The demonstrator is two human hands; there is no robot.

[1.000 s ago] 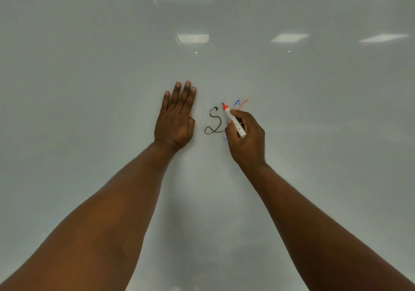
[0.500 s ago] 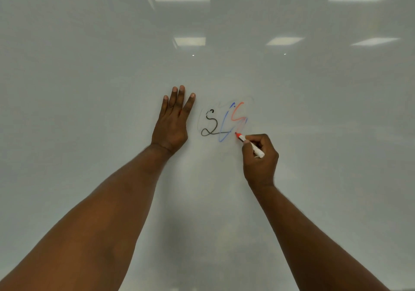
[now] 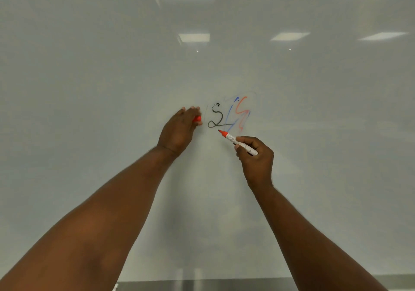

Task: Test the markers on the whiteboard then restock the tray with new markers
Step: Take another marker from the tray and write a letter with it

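Right hand (image 3: 256,158) first: its fingers (image 3: 244,143) are curled tight around the white barrel of the red marker (image 3: 238,142), gripping low on the body, and the red nib points up-left, at or just off the whiteboard (image 3: 89,88) below the black scribble (image 3: 215,116). At centre frame, the left hand (image 3: 179,129) is a bit blurred, fingertips bunched on a small red piece, most likely the red cap (image 3: 198,119). That marker should be light and stiff, with a smooth plastic barrel that can slip, so a mid-barrel pinch suits it and the soft nib wants only gentle pressure. Right of the black mark sit a blue stroke (image 3: 230,120) and a red squiggle (image 3: 242,111), smeared at the lower end. The board is glossy and fills the frame, mirroring ceiling light panels (image 3: 194,37) up top. Along the bottom edge runs a grey strip (image 3: 224,285), possibly the tray, though I can't be sure.
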